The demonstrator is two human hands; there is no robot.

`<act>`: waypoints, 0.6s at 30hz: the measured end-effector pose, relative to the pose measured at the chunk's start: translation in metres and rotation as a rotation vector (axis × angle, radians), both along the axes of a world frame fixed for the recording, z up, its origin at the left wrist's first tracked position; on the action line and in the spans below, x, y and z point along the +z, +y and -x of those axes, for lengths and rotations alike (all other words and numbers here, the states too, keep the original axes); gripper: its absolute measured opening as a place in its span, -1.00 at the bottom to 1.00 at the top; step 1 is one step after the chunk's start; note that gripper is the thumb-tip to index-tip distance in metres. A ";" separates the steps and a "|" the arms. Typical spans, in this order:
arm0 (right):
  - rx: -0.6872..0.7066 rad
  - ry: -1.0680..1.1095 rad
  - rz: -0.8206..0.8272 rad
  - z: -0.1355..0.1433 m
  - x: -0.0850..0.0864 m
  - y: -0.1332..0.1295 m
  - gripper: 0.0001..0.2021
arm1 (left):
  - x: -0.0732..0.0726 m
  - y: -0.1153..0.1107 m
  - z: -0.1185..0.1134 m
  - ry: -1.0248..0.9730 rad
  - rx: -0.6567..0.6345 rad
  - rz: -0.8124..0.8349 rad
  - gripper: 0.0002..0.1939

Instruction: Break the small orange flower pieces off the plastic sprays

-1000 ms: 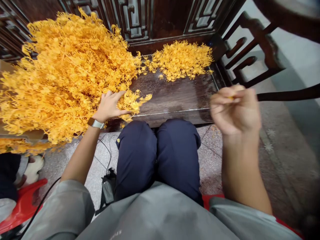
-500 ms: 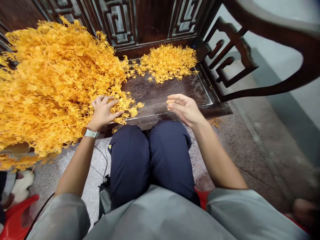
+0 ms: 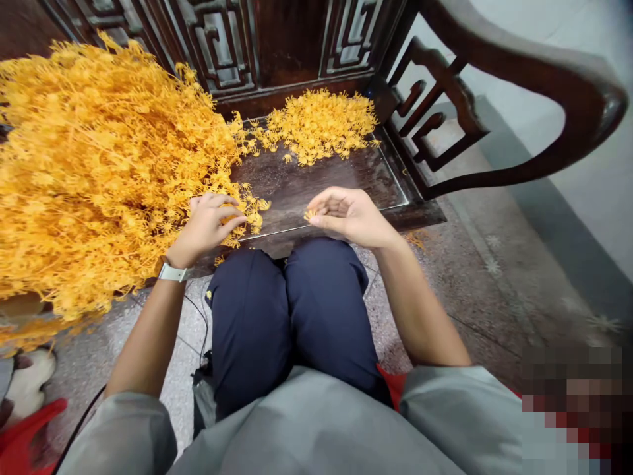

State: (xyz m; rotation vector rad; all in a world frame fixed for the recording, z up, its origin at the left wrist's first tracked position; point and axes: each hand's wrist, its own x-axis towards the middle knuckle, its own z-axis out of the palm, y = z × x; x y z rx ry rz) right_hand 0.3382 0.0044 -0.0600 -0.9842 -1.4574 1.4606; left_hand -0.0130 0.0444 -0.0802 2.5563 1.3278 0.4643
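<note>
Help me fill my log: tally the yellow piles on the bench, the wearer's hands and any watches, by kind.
Large pile and small pile: 2
Left hand and right hand: 2
Watch: 1
Total: 5

At left, the large orange-yellow heap of spidery sprigs [image 3: 99, 171] looks like matt plastic, rough in mass; so does the small yellow pile of starry pieces [image 3: 321, 125], far. The dark brown carved bench [image 3: 316, 183] is smooth, glossy wood. The navy-blue trousers [image 3: 329, 297] look like matt cloth.

pile [image 3: 324, 125] on bench [image 3: 287, 188], right of heap [image 3: 103, 178]
</note>
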 end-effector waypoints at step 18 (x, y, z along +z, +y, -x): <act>0.270 -0.332 -0.479 0.076 0.016 0.049 -0.59 | 0.024 0.003 -0.030 -0.461 0.000 0.032 -0.49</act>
